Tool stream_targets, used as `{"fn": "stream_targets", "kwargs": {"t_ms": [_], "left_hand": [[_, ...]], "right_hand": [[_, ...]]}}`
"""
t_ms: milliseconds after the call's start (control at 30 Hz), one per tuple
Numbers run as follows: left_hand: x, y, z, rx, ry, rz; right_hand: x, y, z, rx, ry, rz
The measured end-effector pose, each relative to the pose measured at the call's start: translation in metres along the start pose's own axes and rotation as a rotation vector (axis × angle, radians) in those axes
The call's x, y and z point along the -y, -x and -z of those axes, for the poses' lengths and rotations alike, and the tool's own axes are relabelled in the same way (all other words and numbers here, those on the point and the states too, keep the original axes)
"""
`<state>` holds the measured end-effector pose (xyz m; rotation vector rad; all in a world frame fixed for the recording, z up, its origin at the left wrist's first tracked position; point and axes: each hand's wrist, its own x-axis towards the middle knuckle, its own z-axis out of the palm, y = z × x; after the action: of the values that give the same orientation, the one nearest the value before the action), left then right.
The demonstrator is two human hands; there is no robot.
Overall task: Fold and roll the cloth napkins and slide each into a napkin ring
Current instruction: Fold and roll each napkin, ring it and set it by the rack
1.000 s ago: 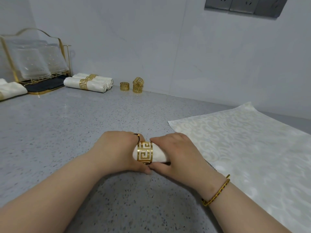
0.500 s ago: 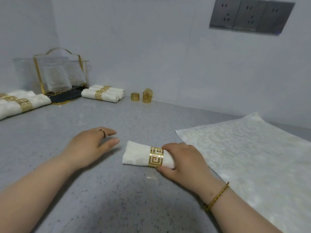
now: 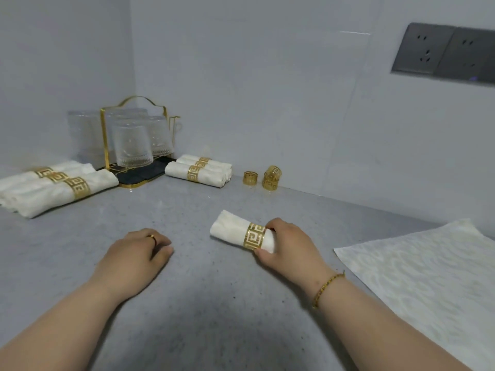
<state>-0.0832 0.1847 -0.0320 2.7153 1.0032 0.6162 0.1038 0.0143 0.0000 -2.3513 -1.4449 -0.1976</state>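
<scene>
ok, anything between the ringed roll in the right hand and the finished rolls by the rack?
Nothing visible: bare counter runs from the ringed roll, gripped by the right hand, to the finished rolls; left hand lies aside.

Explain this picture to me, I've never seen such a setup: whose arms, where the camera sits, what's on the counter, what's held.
There is no machine here. A person works bare-handed, and one wide-angle camera on their head looks forward and down, so the arms enter from below. The right hand grips a rolled napkin already inside a gold napkin ring. The left hand rests on the grey counter, holding nothing. A flat napkin lies at the right. At the left lie finished ringed napkins, with another pile by the back wall, beside a rack of glasses. Spare rings stand near the wall.
</scene>
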Motion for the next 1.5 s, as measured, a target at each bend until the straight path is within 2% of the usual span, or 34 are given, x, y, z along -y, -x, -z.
{"fn": "stream_targets", "kwargs": {"t_ms": [367,467,567,700,767,900,967,1133,1300,1500], "left_hand": [[0.010,-0.011,-0.005,0.026,-0.011,-0.046],[0.008,-0.010,-0.006,-0.012,-0.022,-0.053],[0.010,-0.008,-0.010,-0.127,0.022,-0.089],[0.006,-0.012,-0.006,-0.053,0.027,-0.062],[0.008,-0.011,-0.006,-0.076,0.067,-0.034],[0.011,-0.009,-0.008,0.002,0.045,-0.057],[0.015,-0.007,-0.011,-0.079,0.025,-0.070],[0.015,-0.006,-0.011,-0.120,0.044,-0.109],[0.015,-0.007,-0.010,-0.057,0.084,-0.003],[0.011,-0.006,-0.008,-0.010,0.033,-0.004]], "right_hand": [[0.063,-0.175,-0.079,0.013,0.038,0.054],[0.072,-0.200,-0.094,0.001,0.074,0.081],[0.080,-0.218,-0.109,-0.030,0.108,0.085],[0.076,-0.229,-0.118,-0.125,0.183,0.045],[0.075,-0.232,-0.120,-0.134,0.179,0.037],[0.076,-0.233,-0.122,-0.091,0.109,0.031],[0.074,-0.231,-0.122,-0.075,0.124,0.020],[0.072,-0.226,-0.120,-0.077,0.195,-0.003],[0.072,-0.223,-0.118,-0.072,0.203,0.012],[0.071,-0.208,-0.111,-0.074,0.114,-0.004]]}}
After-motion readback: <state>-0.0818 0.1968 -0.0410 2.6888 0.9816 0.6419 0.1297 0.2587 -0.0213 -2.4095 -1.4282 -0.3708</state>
